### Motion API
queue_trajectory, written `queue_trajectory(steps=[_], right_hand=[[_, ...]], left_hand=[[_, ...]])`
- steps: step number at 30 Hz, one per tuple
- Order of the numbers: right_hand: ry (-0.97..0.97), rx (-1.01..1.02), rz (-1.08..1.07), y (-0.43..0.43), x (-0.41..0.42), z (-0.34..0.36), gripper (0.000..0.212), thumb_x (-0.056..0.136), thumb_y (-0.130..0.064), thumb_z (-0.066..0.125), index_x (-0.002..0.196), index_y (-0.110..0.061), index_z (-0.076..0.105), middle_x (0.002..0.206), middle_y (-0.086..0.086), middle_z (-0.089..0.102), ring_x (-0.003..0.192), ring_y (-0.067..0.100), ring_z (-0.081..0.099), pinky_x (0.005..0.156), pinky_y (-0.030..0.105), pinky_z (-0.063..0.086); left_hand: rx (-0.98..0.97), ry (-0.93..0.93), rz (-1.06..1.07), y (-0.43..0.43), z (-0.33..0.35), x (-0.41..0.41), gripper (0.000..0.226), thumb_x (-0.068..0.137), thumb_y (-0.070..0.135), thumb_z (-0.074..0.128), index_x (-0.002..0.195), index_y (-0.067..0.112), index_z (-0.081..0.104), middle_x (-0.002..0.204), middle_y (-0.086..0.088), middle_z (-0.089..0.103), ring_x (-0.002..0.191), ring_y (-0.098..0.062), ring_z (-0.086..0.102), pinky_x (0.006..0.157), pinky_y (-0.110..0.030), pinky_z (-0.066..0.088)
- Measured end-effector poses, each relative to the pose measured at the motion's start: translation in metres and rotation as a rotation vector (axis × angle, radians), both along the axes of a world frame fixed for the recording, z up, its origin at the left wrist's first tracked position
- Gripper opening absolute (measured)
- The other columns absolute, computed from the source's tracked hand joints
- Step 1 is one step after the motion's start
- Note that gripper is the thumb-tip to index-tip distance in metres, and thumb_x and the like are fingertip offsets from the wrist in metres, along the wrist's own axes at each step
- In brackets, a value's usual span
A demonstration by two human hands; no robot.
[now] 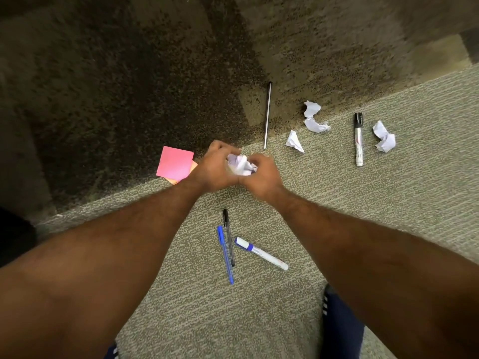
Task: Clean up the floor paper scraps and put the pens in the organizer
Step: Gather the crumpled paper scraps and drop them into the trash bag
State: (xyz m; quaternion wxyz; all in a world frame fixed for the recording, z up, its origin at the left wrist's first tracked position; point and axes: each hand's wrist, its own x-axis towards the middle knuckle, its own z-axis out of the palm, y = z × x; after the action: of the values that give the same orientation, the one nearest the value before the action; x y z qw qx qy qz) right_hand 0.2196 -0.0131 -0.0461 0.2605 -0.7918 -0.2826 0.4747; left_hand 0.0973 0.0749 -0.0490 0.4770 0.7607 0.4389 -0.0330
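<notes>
Fingers (220, 146) of the left hand (211, 169): curled over the far-left side of a crumpled white paper wad (241, 165). Motion blur hides how many actually touch it.

Right hand (263, 176): fingers (255, 158) curled round the wad's right side. The heels of both hands meet beneath it.

Pose: both forearms reach forward from the near edge and converge. The hands appear to be held above the carpet (363, 229).

Floor items, left to right:
- Pink sticky-note pad (175, 161), flat, just left of the left hand, with an orange note (194, 165) showing beneath it.
- Blue pen (225, 255) and black pen (229, 237), side by side, nearer than the hands.
- Blue-capped marker (261, 253), just right of the pens.
- Thin metallic stick (267, 115), possibly a pen, beyond the right hand.
- Small paper scrap (295, 142), then a twisted scrap (313, 116) farther off.
- Black-capped marker (358, 139).
- Rightmost scrap (385, 137), just beside that marker.
- Organizer: not in view.

Step in hand, as judged: compacting the wad. It is best squeezed tight enough to sit in one palm, which frees the other hand for the scraps at right. The pens can wait until the paper is cleared.
</notes>
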Motion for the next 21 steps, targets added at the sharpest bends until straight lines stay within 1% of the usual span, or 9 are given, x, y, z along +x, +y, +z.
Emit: queue_trajectory(steps=[2,3,5,8,11,15,17,19,21], right_hand=[[0.199,-0.002,-0.182,0.001,0.002,0.008,0.031,0.077,0.000,0.075,0.104,-0.008,0.062,0.104,0.012,0.067,0.087,0.024,0.068,0.072,0.029,0.061],[0.317,0.002,-0.267,0.001,0.003,0.011,0.024,0.082,0.002,0.067,0.104,-0.006,0.061,0.105,0.014,0.067,0.093,0.029,0.069,0.078,0.037,0.062],[0.510,0.034,-0.388,0.001,-0.001,0.021,0.017,0.089,0.003,0.050,0.102,-0.003,0.058,0.106,0.017,0.065,0.096,0.031,0.066,0.077,0.038,0.061],[0.652,0.091,-0.542,-0.002,-0.013,0.039,0.021,0.091,-0.007,0.039,0.096,-0.004,0.060,0.093,0.014,0.064,0.082,0.023,0.061,0.064,0.031,0.053],[0.752,0.173,-0.764,-0.001,-0.026,0.058,0.026,0.091,-0.018,0.040,0.080,-0.008,0.061,0.071,0.007,0.065,0.068,0.020,0.059,0.058,0.028,0.049],[0.854,0.232,-0.959,0.008,-0.055,0.086,0.043,0.098,-0.035,0.045,0.063,-0.014,0.058,0.058,0.004,0.065,0.053,0.018,0.065,0.051,0.023,0.052],[0.915,0.233,-1.007,0.013,-0.074,0.102,0.047,0.099,-0.033,0.049,0.057,-0.013,0.057,0.060,0.010,0.067,0.054,0.022,0.067,0.053,0.027,0.056],[0.881,0.220,-0.968,0.018,-0.094,0.119,0.035,0.097,-0.024,0.053,0.066,-0.011,0.061,0.066,0.011,0.066,0.060,0.024,0.066,0.062,0.030,0.056],[0.687,0.228,-0.864,0.021,-0.117,0.132,0.011,0.094,-0.010,0.055,0.086,-0.008,0.063,0.077,0.012,0.068,0.069,0.024,0.066,0.066,0.031,0.055]], left_hand=[[-0.176,-0.114,0.196,-0.005,0.004,0.002,0.054,0.075,0.012,0.078,0.126,0.012,0.060,0.119,-0.003,0.058,0.105,-0.016,0.058,0.083,-0.019,0.046],[-0.261,-0.155,0.285,-0.008,0.006,0.003,0.047,0.079,0.007,0.072,0.125,0.012,0.060,0.112,-0.003,0.063,0.100,-0.016,0.061,0.078,-0.020,0.049],[-0.390,-0.207,0.426,-0.018,0.013,0.006,0.038,0.087,0.004,0.060,0.124,0.011,0.061,0.103,-0.003,0.065,0.090,-0.016,0.061,0.071,-0.025,0.051],[-0.626,-0.332,0.654,-0.034,0.028,0.011,0.037,0.086,0.005,0.045,0.118,0.009,0.062,0.099,-0.010,0.066,0.081,-0.019,0.056,0.057,-0.024,0.043],[-0.826,-0.506,0.914,-0.045,0.049,0.008,0.045,0.072,0.018,0.043,0.110,0.006,0.064,0.101,-0.019,0.063,0.088,-0.028,0.050,0.062,-0.030,0.035],[-0.931,-0.756,1.076,-0.054,0.081,-0.001,0.035,0.084,0.022,0.042,0.094,-0.002,0.066,0.089,-0.018,0.072,0.084,-0.029,0.068,0.080,-0.035,0.052],[-1.019,-0.849,1.151,-0.057,0.098,-0.011,0.033,0.090,0.030,0.049,0.081,0.002,0.065,0.080,-0.015,0.072,0.078,-0.026,0.070,0.079,-0.032,0.056],[-1.091,-0.914,1.214,-0.057,0.116,-0.025,0.029,0.088,0.035,0.060,0.079,0.007,0.062,0.080,-0.012,0.069,0.077,-0.022,0.068,0.078,-0.031,0.055],[-1.058,-0.945,1.257,-0.058,0.134,-0.044,0.025,0.082,0.032,0.066,0.088,0.008,0.062,0.084,-0.009,0.064,0.079,-0.019,0.064,0.079,-0.030,0.052]])
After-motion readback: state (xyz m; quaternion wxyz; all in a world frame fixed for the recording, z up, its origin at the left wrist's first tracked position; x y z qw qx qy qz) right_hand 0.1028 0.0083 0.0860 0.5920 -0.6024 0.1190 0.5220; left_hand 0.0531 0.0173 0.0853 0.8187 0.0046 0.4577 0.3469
